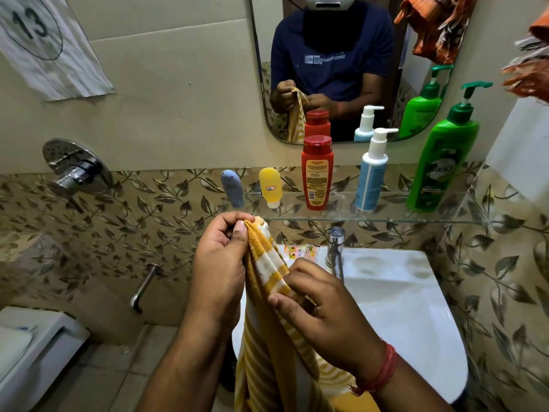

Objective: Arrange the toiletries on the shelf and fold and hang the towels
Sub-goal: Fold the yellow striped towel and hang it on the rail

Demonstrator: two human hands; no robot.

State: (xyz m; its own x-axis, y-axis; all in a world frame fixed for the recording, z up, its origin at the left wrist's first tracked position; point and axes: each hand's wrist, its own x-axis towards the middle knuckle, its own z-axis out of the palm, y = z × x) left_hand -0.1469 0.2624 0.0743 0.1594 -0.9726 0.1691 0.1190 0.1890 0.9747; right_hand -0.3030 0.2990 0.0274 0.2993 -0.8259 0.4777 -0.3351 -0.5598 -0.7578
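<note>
A yellow-and-white striped towel (267, 352) hangs down in front of me over the sink's near edge. My left hand (219, 263) pinches its top corner just below the glass shelf (371, 221). My right hand (320, 310) grips the towel's edge lower down, to the right. On the shelf stand a grey-blue tube (232, 188), a yellow tube (270, 187), a red bottle (317, 173), a white-and-blue pump bottle (371, 173) and a green pump bottle (442, 156), all upright in a row.
A white sink (410, 307) with a chrome tap (335, 251) sits under the shelf, small sachets (300, 252) on its back rim. A mirror (341, 69) hangs above. An orange cloth (528, 63) hangs at top right. A shower mixer (75, 168), a wall spout (144, 288) and a toilet (29, 352) are at left.
</note>
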